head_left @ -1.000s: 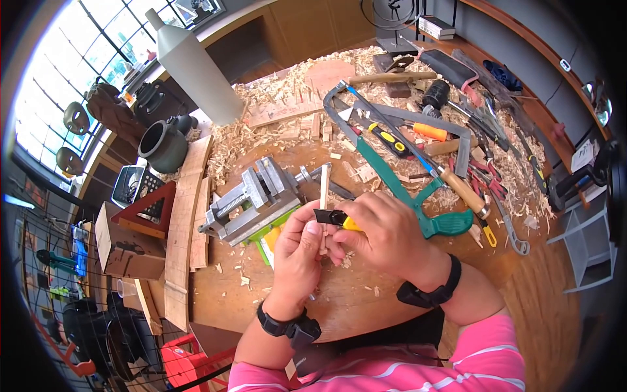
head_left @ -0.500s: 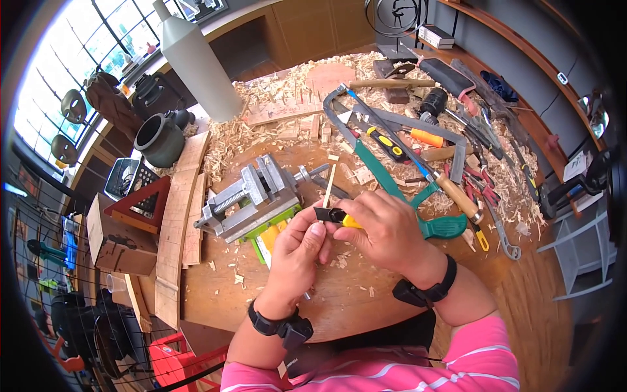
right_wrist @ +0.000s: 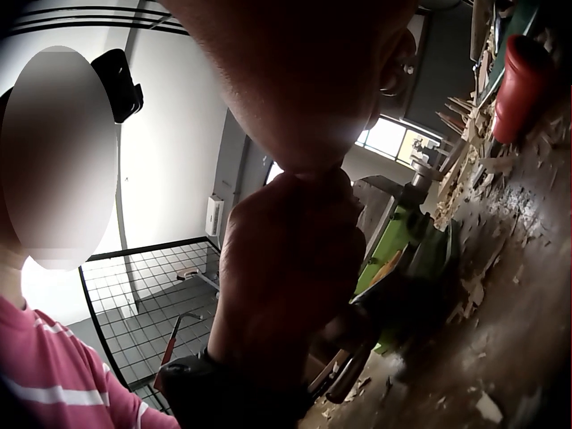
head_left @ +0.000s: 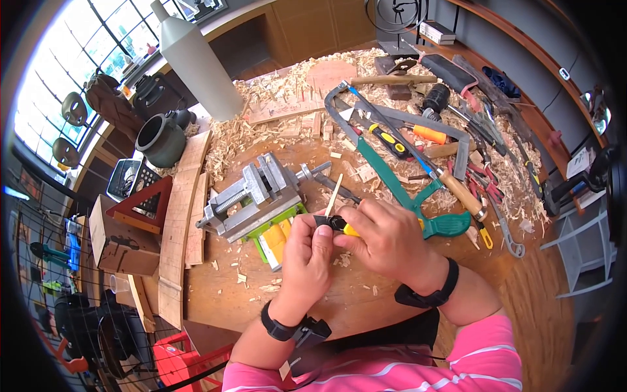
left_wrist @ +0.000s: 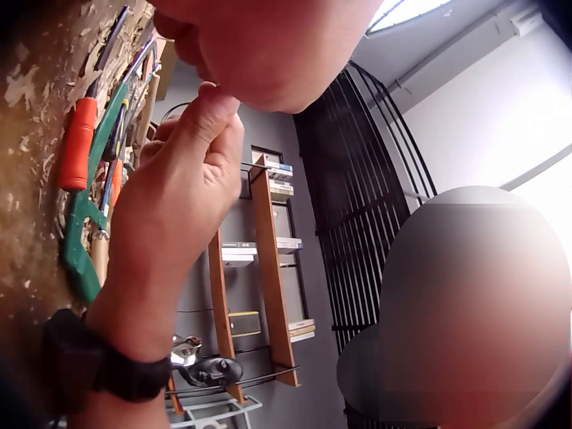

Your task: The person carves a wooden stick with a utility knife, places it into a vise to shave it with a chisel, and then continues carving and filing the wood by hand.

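Low over the front of the workbench, my left hand (head_left: pixel 305 256) holds a thin pale wooden stick (head_left: pixel 334 194), which slants up and away from the fingers. My right hand (head_left: pixel 390 240) grips a utility knife (head_left: pixel 351 230) with a yellow body and dark blade. The blade lies across the stick's lower part, close by the left thumb. Fingers cover the stick's lower end and most of the knife body. In the left wrist view the right hand (left_wrist: pixel 179 192) meets the left one; in the right wrist view the left hand (right_wrist: pixel 290 259) is dark, and the blade is hidden.
A metal vise (head_left: pixel 251 199) stands just beyond the left hand. Right of the hands lie a green-handled saw (head_left: pixel 385 173), a wrench (head_left: pixel 511 242) and several other tools among wood shavings (head_left: pixel 268 140). Long planks (head_left: pixel 183 242) line the left edge; a tall grey bottle (head_left: pixel 199 68) stands behind.
The stick, nearly upright a second ago, now leans to the right. Both hands have shifted slightly right and down in view, with the knife still held against the stick.
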The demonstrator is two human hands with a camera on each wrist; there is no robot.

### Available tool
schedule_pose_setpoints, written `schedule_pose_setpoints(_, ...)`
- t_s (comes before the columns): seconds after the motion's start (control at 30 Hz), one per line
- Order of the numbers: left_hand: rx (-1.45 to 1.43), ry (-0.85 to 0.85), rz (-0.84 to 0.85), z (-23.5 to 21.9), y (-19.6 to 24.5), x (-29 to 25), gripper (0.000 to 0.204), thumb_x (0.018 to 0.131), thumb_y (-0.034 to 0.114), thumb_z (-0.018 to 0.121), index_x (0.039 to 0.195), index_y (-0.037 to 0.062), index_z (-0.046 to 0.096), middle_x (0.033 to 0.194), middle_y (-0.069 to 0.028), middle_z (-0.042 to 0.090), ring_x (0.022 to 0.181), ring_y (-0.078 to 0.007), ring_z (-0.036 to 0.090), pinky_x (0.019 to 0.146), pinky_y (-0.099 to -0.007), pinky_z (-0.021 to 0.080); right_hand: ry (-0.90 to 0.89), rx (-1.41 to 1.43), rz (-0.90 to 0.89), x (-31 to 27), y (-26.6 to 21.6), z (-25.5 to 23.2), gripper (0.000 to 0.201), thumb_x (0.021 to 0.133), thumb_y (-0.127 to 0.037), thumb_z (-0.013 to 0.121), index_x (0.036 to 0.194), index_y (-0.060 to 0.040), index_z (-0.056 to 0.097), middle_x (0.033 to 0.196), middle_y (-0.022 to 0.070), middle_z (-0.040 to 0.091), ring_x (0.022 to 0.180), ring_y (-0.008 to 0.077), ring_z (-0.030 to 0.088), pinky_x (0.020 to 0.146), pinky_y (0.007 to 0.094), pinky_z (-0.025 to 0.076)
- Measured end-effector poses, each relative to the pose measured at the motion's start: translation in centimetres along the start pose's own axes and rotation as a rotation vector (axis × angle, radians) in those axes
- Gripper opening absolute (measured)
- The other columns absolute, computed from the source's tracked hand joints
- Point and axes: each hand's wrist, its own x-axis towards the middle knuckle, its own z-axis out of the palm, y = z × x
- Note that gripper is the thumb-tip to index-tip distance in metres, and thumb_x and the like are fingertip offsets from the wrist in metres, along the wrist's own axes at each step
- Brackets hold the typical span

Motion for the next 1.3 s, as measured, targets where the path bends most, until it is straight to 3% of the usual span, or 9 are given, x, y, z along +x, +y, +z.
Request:
schedule_pose_setpoints(0.23, 0.216, 0.172, 0.147, 0.7, -0.7, 0.0, 0.009, 0.109, 0.008, 0.061, 0.107, -0.0013, 0.062, 0.075, 0.0006, 0.063, 0.065, -0.004, 0.052, 0.057, -0.0231, 0.044, 0.015, -0.017, 0.032, 0.0, -0.1, -0.3, 0.038, 0.092, -0.041, 0.076, 0.114, -0.0112, 0.068, 0.088, 0.0054, 0.061, 0.078, 0.0249, 0.069, 0.064, 0.0392, 0.054)
schedule_pose_setpoints(0.37, 0.204, 0.142, 0.112, 0.6, -0.6, -0.2, 0.008, 0.11, 0.009, 0.061, 0.107, 0.0024, 0.059, 0.09, 0.0033, 0.064, 0.075, -0.0004, 0.051, 0.063, -0.0177, 0.04, 0.019, -0.011, 0.031, 0.0, 0.0, -0.4, 0.038, 0.092, -0.041, 0.076, 0.114, -0.011, 0.069, 0.088, 0.0056, 0.061, 0.079, 0.0247, 0.069, 0.064, 0.0395, 0.053)
schedule_pose_setpoints(0.57, 0.293, 0.261, 0.186, 0.3, -1.3, -0.1, 0.011, 0.103, 0.01, 0.072, 0.102, -0.0012, 0.07, 0.074, -0.0054, 0.07, 0.067, -0.0075, 0.06, 0.06, -0.0265, 0.049, 0.07, -0.039, -0.002, 0.2, 1.3, -0.2, 0.04, 0.095, -0.042, 0.075, 0.117, -0.0089, 0.069, 0.086, 0.0081, 0.062, 0.077, 0.029, 0.069, 0.063, 0.0422, 0.053)
schedule_pose_setpoints(0.63, 0.55, 0.243, 0.304, 0.6, 0.0, -1.0, 0.011, 0.103, 0.009, 0.071, 0.106, -0.002, 0.071, 0.077, -0.0065, 0.07, 0.067, -0.0073, 0.059, 0.061, -0.026, 0.049, 0.114, -0.089, 0.27, 0.8, 3.7, -1.3, 0.043, 0.098, -0.042, 0.072, 0.121, -0.0056, 0.068, 0.09, 0.014, 0.067, 0.078, 0.036, 0.07, 0.066, 0.046, 0.055)
schedule_pose_setpoints(0.77, 0.472, 0.254, 0.375, 1.3, -0.8, -0.9, 0.014, 0.103, 0.009, 0.07, 0.109, -0.0036, 0.071, 0.081, -0.0079, 0.071, 0.068, -0.0079, 0.06, 0.061, -0.0254, 0.049, 0.23, 0.068, 0.316, 0.9, 6.1, -0.9, 0.043, 0.1, -0.039, 0.071, 0.123, -0.0031, 0.068, 0.102, 0.0195, 0.073, 0.087, 0.0435, 0.071, 0.071, 0.0484, 0.057)
schedule_pose_setpoints(0.87, 0.279, 0.257, 0.144, 1.2, 0.5, -0.4, 0.02, 0.104, 0.007, 0.066, 0.119, -0.0064, 0.071, 0.083, -0.0087, 0.07, 0.069, -0.0153, 0.063, 0.065, -0.0291, 0.052, 0.181, 0.105, 0.174, 1.1, 3.8, -1.4, 0.039, 0.099, -0.038, 0.072, 0.119, -0.0042, 0.068, 0.093, 0.0162, 0.07, 0.081, 0.0383, 0.071, 0.067, 0.0462, 0.056)
schedule_pose_setpoints(1.03, 0.423, 0.203, 0.264, 0.3, -0.5, -0.2, 0.026, 0.104, 0.005, 0.063, 0.128, -0.0055, 0.07, 0.084, -0.01, 0.067, 0.071, -0.0176, 0.062, 0.065, -0.0316, 0.051, 0.015, 0.077, -0.019, 0.5, 0.5, -0.3, 0.036, 0.097, -0.04, 0.073, 0.112, -0.0078, 0.069, 0.085, 0.0094, 0.061, 0.075, 0.0292, 0.068, 0.062, 0.0413, 0.054)
schedule_pose_setpoints(1.2, 0.471, 0.144, 0.232, 0.3, 0.7, -0.5, 0.03, 0.102, 0.002, 0.063, 0.13, -0.0031, 0.071, 0.081, -0.0109, 0.064, 0.068, -0.0202, 0.062, 0.063, -0.0341, 0.05, 0.076, 0.039, -0.016, 0.5, 0.6, -0.4, 0.034, 0.097, -0.039, 0.073, 0.111, -0.0082, 0.069, 0.086, 0.0091, 0.062, 0.075, 0.03, 0.068, 0.063, 0.0412, 0.054)
schedule_pose_setpoints(1.3, 0.61, 0.13, 0.361, 0.6, 1.7, -0.9, 0.03, 0.101, 0.001, 0.064, 0.13, -0.0024, 0.071, 0.077, -0.0105, 0.061, 0.066, -0.022, 0.061, 0.062, -0.0345, 0.048, 0.157, 0.06, 0.07, 0.8, 2.1, -0.7, 0.036, 0.098, -0.04, 0.072, 0.113, -0.0075, 0.069, 0.085, 0.0115, 0.065, 0.077, 0.0327, 0.07, 0.063, 0.0431, 0.054)
